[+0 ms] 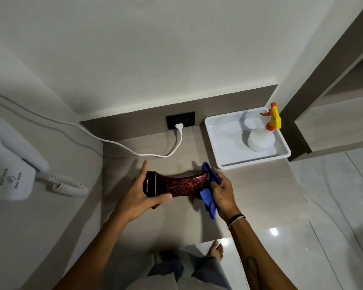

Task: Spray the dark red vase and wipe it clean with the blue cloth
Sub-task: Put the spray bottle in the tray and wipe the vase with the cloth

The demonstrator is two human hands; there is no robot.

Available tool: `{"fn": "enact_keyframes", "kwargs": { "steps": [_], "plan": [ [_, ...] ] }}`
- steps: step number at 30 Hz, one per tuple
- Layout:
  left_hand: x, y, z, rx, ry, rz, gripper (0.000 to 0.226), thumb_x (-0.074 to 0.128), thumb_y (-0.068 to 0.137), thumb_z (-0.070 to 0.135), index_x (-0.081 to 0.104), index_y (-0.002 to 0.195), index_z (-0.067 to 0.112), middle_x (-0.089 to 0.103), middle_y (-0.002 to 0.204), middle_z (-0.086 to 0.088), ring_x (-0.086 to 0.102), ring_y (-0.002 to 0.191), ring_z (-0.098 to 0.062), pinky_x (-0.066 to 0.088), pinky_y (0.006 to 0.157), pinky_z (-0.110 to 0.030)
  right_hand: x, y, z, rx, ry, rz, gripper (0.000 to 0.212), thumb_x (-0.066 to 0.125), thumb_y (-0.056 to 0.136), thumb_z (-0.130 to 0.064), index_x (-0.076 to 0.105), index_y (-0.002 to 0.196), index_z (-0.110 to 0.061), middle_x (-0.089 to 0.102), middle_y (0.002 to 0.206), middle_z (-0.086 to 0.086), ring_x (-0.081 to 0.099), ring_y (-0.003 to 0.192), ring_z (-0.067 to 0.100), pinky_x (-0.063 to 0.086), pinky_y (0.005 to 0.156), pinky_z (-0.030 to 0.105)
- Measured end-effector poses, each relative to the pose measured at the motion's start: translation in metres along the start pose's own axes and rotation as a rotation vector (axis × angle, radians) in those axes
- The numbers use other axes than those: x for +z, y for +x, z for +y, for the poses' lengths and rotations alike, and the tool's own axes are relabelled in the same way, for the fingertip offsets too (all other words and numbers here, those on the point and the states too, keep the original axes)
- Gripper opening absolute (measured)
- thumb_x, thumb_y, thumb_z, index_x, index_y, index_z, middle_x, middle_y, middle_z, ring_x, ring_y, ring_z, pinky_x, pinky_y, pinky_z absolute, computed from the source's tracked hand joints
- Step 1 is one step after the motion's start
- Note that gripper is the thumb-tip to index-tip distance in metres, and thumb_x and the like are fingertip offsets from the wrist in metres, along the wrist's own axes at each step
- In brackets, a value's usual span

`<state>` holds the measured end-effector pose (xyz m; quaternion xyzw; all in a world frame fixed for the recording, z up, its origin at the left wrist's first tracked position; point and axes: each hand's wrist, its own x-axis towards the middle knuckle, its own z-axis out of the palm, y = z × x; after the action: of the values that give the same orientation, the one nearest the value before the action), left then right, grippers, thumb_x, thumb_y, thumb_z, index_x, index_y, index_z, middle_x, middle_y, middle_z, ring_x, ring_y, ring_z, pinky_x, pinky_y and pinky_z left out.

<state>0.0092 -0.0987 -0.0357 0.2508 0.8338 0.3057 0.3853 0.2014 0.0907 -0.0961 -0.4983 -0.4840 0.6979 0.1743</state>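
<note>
The dark red vase [182, 186] with red flecks is held sideways above the counter, near the middle of the head view. My left hand [140, 195] grips its left end, thumb underneath and fingers over the top. My right hand [222, 192] presses the crumpled blue cloth [210, 197] against the vase's right end, and the cloth hides that end. The white spray bottle [261, 141] with a yellow and orange trigger head stands upright in a white tray [220, 147] at the back right, apart from both hands.
A white cable [134, 151] runs across the counter to a plug in the dark wall socket [180, 122]. A white hair dryer unit [11, 178] with a coiled cord hangs on the left. The counter's front edge lies near my legs; glossy floor tiles lie to the right.
</note>
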Motion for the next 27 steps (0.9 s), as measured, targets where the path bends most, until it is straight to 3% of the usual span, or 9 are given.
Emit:
{"fn": "enact_keyframes", "kwargs": {
  "steps": [3,6,8,11,15,18,21,24,27],
  "plan": [
    [0.001,-0.006,0.000,0.073,0.198,-0.060,0.166,0.098,0.030,0.077,-0.010,0.156,0.069,0.010,0.179,0.004,0.027,0.159,-0.028,0.040,0.120,-0.062,0.008,0.001,-0.004,-0.103,-0.108,0.051,0.062,0.040,0.101,0.019,0.048,0.159,-0.003,0.059,0.155,0.019,0.058,0.144,0.036,0.044,0.126,0.051],
    [0.010,-0.007,0.002,0.140,0.416,0.051,0.159,0.101,0.040,0.063,0.010,0.167,0.033,0.001,0.181,-0.001,0.018,0.163,-0.030,0.034,0.125,-0.059,0.014,-0.010,0.005,-0.379,-0.451,0.069,0.079,0.047,0.095,0.021,0.031,0.168,-0.005,0.032,0.175,0.013,0.031,0.163,0.028,0.023,0.137,0.037],
    [0.015,-0.007,0.001,0.183,0.402,0.166,0.134,0.100,0.053,0.046,0.028,0.162,0.021,0.024,0.176,-0.004,0.034,0.157,-0.029,0.040,0.122,-0.050,0.015,-0.017,0.018,-0.514,-0.713,-0.041,0.093,0.054,0.093,0.019,0.013,0.172,-0.009,0.006,0.182,0.009,0.008,0.170,0.028,0.014,0.139,0.043],
    [0.020,-0.008,0.001,0.201,0.300,0.245,0.108,0.094,0.053,0.034,0.040,0.147,0.029,0.057,0.143,-0.001,0.059,0.129,-0.026,0.050,0.098,-0.035,0.021,-0.028,0.033,-0.567,-1.019,-0.171,0.107,0.068,0.092,0.011,0.000,0.172,-0.012,-0.014,0.181,0.003,-0.014,0.169,0.028,0.011,0.138,0.056],
    [0.024,-0.008,0.004,0.232,0.331,0.277,0.091,0.088,0.052,0.034,0.045,0.132,0.031,0.062,0.128,-0.002,0.063,0.115,-0.028,0.052,0.091,-0.036,0.059,-0.056,0.015,-0.616,-0.748,-0.367,0.093,0.055,0.097,0.009,0.004,0.172,-0.009,-0.008,0.182,0.007,-0.006,0.171,0.025,0.007,0.139,0.051],
    [0.022,-0.008,0.007,0.229,0.328,0.280,0.074,0.074,0.059,0.036,0.055,0.130,0.029,0.065,0.125,0.000,0.065,0.113,-0.027,0.056,0.095,-0.042,0.083,-0.067,0.003,-0.674,-0.563,-0.468,0.091,0.048,0.095,0.010,0.006,0.173,-0.011,-0.002,0.183,0.002,0.001,0.171,0.020,0.005,0.139,0.037],
    [0.017,-0.008,0.007,0.209,0.387,0.297,0.092,0.086,0.050,0.036,0.056,0.135,0.018,0.065,0.127,-0.005,0.065,0.114,-0.033,0.057,0.092,-0.045,0.061,-0.046,0.013,-0.765,-0.792,-0.435,0.089,0.052,0.099,0.010,0.007,0.173,-0.008,-0.007,0.183,0.004,-0.004,0.171,0.023,0.008,0.140,0.041],
    [0.016,-0.015,0.012,0.210,0.409,0.301,0.099,0.088,0.049,0.037,0.051,0.139,0.019,0.062,0.132,-0.005,0.063,0.117,-0.034,0.056,0.092,-0.043,0.021,-0.024,0.023,-0.684,-1.206,-0.256,0.086,0.048,0.105,0.011,-0.003,0.172,-0.010,-0.030,0.172,0.004,-0.018,0.168,0.030,0.016,0.139,0.046],
    [0.018,-0.015,0.022,0.214,0.435,0.305,0.105,0.089,0.050,0.040,0.048,0.144,0.019,0.060,0.136,-0.005,0.061,0.120,-0.033,0.055,0.096,-0.043,0.018,-0.025,0.021,-0.602,-1.204,-0.208,0.096,0.055,0.103,0.009,-0.009,0.172,-0.014,-0.035,0.171,0.002,-0.021,0.167,0.032,0.019,0.138,0.049]
  ]
}}
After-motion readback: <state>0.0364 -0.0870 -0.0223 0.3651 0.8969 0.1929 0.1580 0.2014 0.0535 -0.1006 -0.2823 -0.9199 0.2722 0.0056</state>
